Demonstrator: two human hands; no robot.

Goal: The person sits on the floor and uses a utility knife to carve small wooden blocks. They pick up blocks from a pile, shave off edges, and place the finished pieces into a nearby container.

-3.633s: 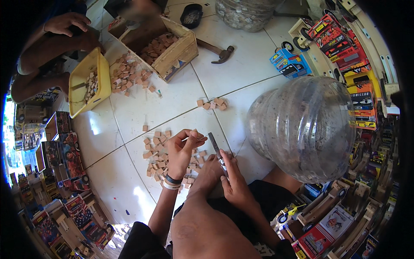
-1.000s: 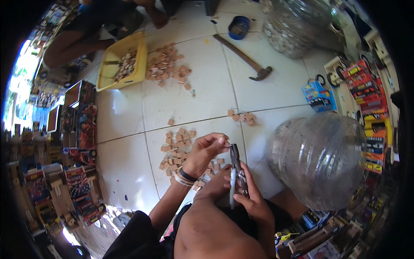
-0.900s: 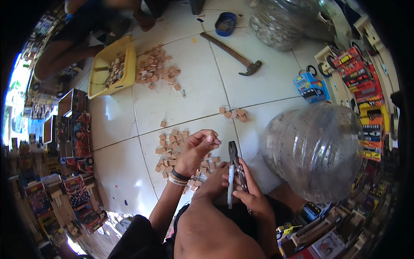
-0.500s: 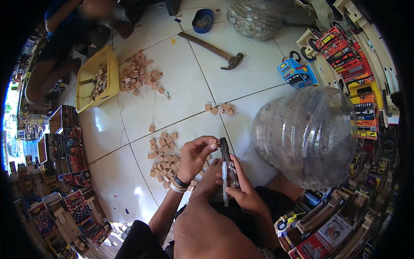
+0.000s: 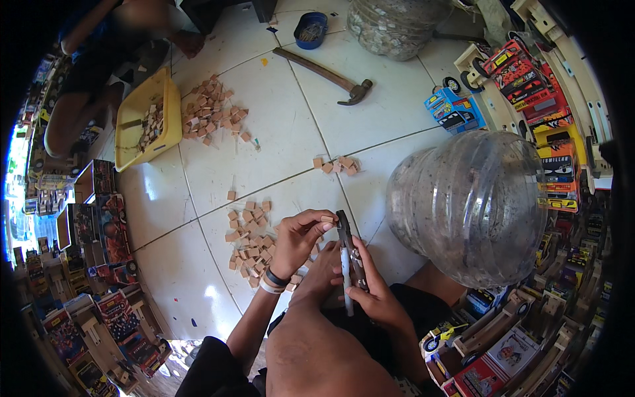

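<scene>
Currently pinching a small wooden block [image 5: 327,219] in the left hand [image 5: 297,239], just beside the head of the pliers [image 5: 346,239] gripped in the right hand [image 5: 374,295]; cannot confirm contact. Also found more blocks [image 5: 251,250] scattered on the tiled floor [image 5: 278,173].

Pliers [image 5: 344,229] now back beside the small wooden block [image 5: 327,219], open wooden box gone

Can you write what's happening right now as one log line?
left hand: pinching small wooden block | right hand: holding pliers | pliers tip: beside block, contact unclear | nearby: block pile, hammer
</scene>
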